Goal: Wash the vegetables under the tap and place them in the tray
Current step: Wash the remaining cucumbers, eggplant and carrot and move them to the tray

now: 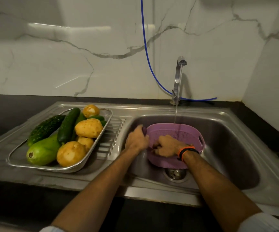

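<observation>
Our forearms reach in from below, and we go leftward first: a tray (91,162) on the drainboard holds a bitter gourd (45,128), a pale gourd (42,151), a cucumber (68,125) and potatoes (88,128). Our left hand (136,139) curls its fingers on the rim of the colander (174,131) in the sink (236,131). Our right hand (170,146), inside it, has its fingers curled on something dark; we cannot tell what. Water runs from the tap (179,76) into the colander
</observation>
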